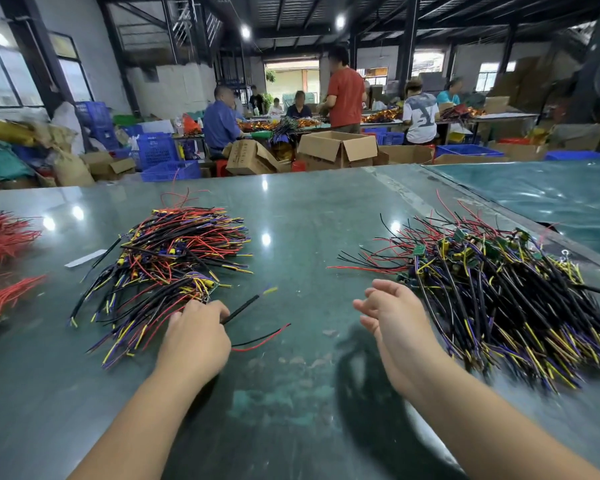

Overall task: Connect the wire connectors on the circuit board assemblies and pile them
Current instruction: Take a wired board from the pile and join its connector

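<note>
Workshop floor in the upper half of the frame: seated workers (220,123) at long tables, blue crates (156,152) and open cardboard boxes (338,147) in between. Lower half is a glossy green bench (309,220). Far left edge: bundles of red wire (4,237), partly cut off by the frame. Left of centre: pile of wired assemblies (181,251), black leads with yellow, purple and red ends, a white strip (85,258) lying just beside its upper-left corner. Left hand (196,337) sits at the lower right edge of that pile, fingers curled down onto one wired assembly (250,327); its black lead sticks out up and to the right of the hand, a thin red and a thin black wire trail out lower right. Right hand (392,317) is lower centre-right, raised off the bench, fingers loosely curled, holding nothing. Just beside it on the right: the bigger heap of unconnected assemblies (499,289), small green boards visible near its top, motion-blurred toward the right edge.
</note>
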